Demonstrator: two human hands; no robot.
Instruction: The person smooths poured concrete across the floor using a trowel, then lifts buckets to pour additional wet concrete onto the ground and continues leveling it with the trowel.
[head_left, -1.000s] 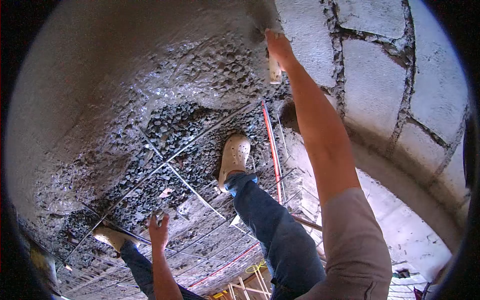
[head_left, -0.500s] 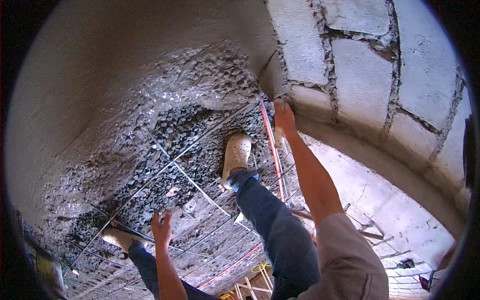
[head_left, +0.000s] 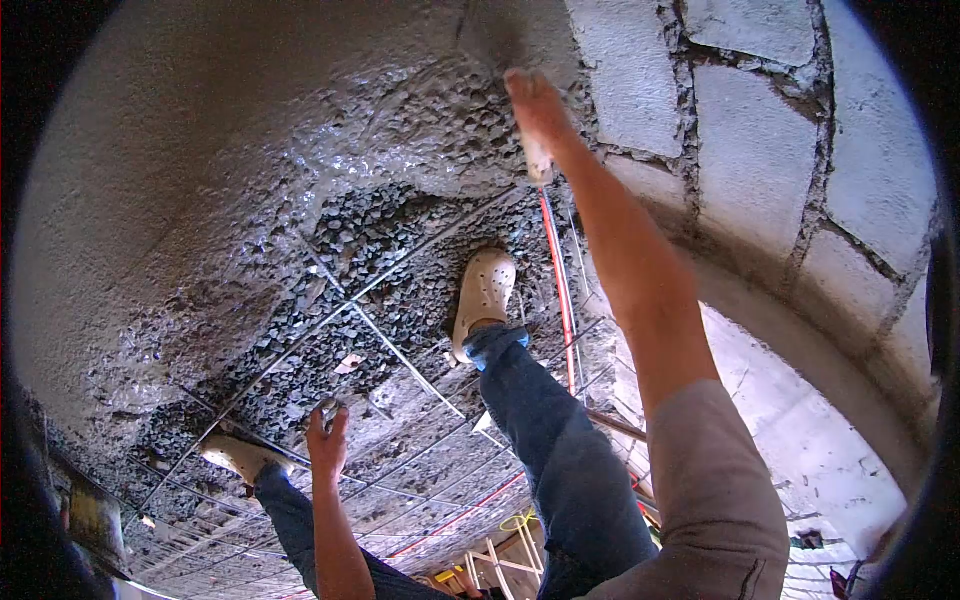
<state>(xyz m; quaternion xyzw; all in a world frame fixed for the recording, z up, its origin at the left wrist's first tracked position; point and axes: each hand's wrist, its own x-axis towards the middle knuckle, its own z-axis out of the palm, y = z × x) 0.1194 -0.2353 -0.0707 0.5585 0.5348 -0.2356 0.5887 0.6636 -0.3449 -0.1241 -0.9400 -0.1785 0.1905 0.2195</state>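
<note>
Head-worn view, steeply down, close

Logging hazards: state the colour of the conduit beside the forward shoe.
Red; the conduit runs right of the cream shoe, clearest in the head view.

Red conduit [head_left: 556, 280] crosses rebar grid [head_left: 390, 350] beside block wall [head_left: 760, 170].

I can read no writing, label, brand, number or sign anywhere in front of me. The block wall [head_left: 750, 150] shows only bare blocks and mortar joints, the wet concrete [head_left: 200, 200] carries no marks, and my clog [head_left: 485, 290] shows holes but no readable logo. The wooden handle [head_left: 537, 160] in my right hand [head_left: 535, 105] is plain too.
</note>
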